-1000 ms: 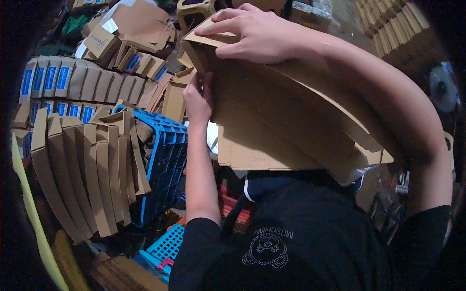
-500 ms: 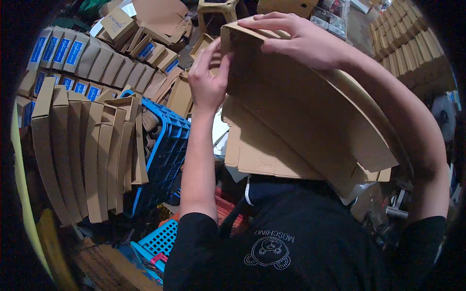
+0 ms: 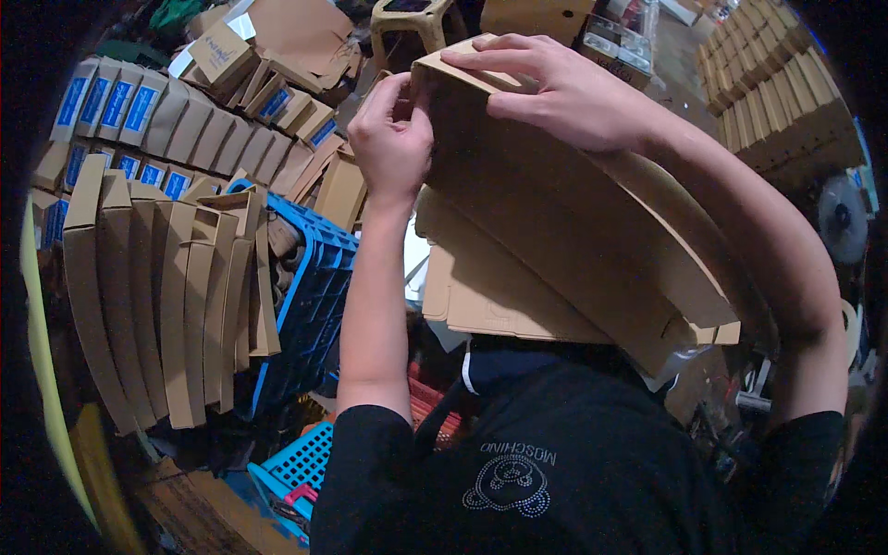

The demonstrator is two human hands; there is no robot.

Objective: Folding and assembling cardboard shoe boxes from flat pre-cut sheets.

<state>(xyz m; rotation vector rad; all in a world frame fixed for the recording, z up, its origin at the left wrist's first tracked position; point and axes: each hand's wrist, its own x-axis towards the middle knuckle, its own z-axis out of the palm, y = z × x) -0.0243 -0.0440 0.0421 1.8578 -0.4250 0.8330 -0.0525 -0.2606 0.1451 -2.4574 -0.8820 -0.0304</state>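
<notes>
A long brown cardboard box, partly folded up, stands tilted in front of me above my lap. My left hand is closed at its far left corner, with the fingertips partly hidden behind the edge. Over the top edge lies my right hand, its fingers along the upper side and its thumb against the near face, gripping the box. Below it are flat cardboard sheets with cut edges and slots.
Several folded long boxes stand at the left against a blue crate. Rows of boxes with blue labels fill the far left. More stacked boxes are far right. A stool and a turquoise basket also show.
The fingers of my left hand have closed in on the box corner. My right hand has shifted slightly left and down along with the box.
</notes>
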